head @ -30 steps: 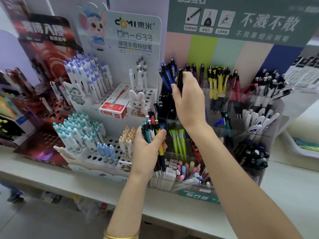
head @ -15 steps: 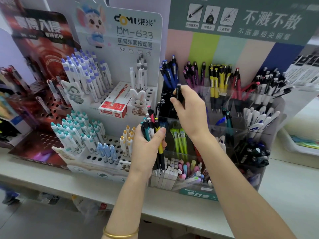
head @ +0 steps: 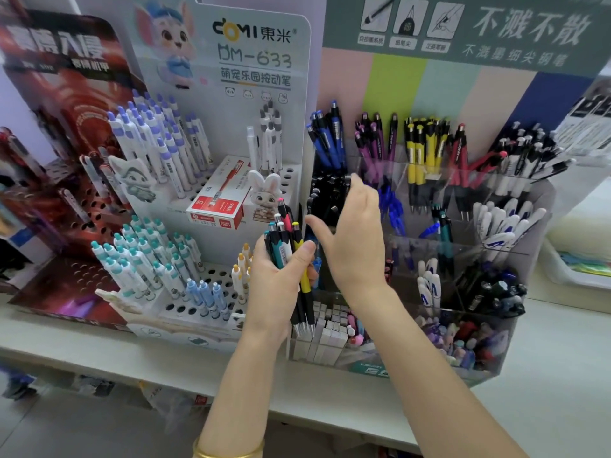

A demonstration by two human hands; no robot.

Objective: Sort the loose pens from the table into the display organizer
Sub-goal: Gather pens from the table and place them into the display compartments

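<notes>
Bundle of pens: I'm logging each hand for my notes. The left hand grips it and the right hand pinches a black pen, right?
Not quite. The left hand does grip the bundle of pens, but the right hand pinches nothing: in the head view it is open, fingers straight, by the black pens in the organizer.

Left hand raised, back toward camera, fingers and thumb curled round bundle of pens, right hand just beside, slightly higher, empty, fingers straight, thumb spread toward left hand, both forearms reaching up from below
</notes>
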